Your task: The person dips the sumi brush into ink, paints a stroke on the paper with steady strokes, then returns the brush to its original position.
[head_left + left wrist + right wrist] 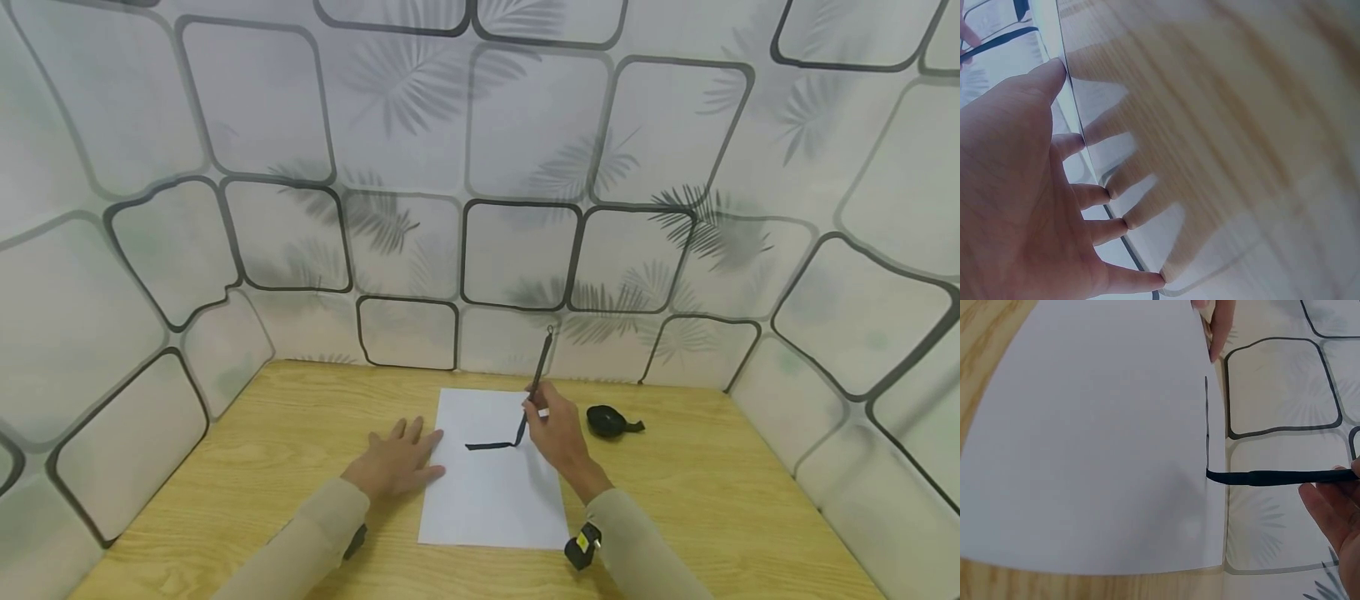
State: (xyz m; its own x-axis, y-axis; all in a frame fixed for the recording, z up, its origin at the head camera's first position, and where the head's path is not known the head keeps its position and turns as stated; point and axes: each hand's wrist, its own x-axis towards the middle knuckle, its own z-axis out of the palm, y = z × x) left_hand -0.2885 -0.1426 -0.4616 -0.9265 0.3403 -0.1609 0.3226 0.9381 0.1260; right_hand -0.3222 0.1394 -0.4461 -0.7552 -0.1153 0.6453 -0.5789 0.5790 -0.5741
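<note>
Now your right hand (557, 429) has a grip on a black brush (541, 364), its top leaning toward one o'clock and its bent tip touching the white paper (491, 504). A black line (489, 447) runs from the tip toward nine o'clock. Your left hand (397, 461), spread wide, touches the paper's edge at nine o'clock. A small black dish (606, 422) sits on the tabletop (690, 500), two o'clock from the paper.

Tons of room on the counter (225, 483) out left, but that black handled dish (604, 422) crowds the right hand (560, 433) and the patterned wall (517, 254) blocks the back.
</note>
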